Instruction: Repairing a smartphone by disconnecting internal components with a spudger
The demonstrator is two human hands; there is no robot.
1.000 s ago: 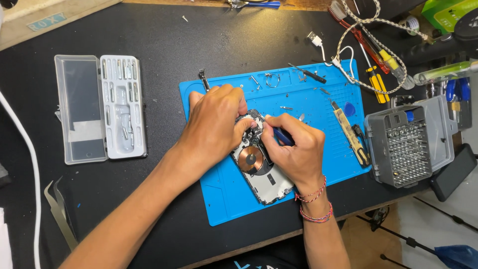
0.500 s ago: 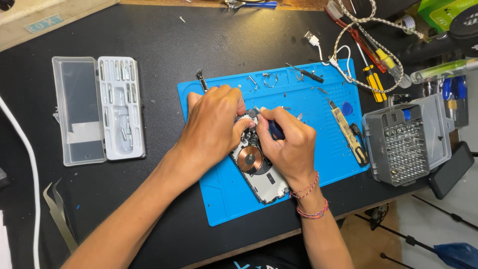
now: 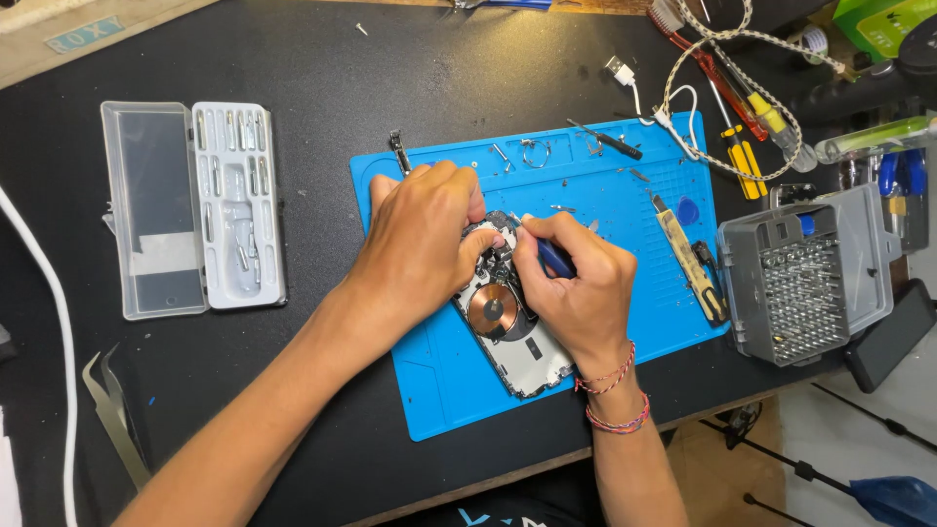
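An opened phone body (image 3: pixel 515 337) with a round copper coil lies tilted on the blue work mat (image 3: pixel 444 390). My left hand (image 3: pixel 420 239) rests on the phone's upper end and presses it down, covering that part. My right hand (image 3: pixel 576 283) grips a small blue-handled screwdriver (image 3: pixel 554 259), its tip pointed into the phone's upper end under my left fingers. Bead bracelets circle my right wrist.
An open clear tool case (image 3: pixel 193 207) lies left of the mat. A grey screwdriver-bit box (image 3: pixel 802 278) and a dark phone (image 3: pixel 890 337) sit right. A yellow-handled tool (image 3: pixel 688 262), small screws and metal parts lie on the mat. Cables and screwdrivers (image 3: pixel 744 137) crowd the far right.
My right hand has shifted slightly left and up with the screwdriver, closing in on my left fingers. The left hand has stayed on the phone.
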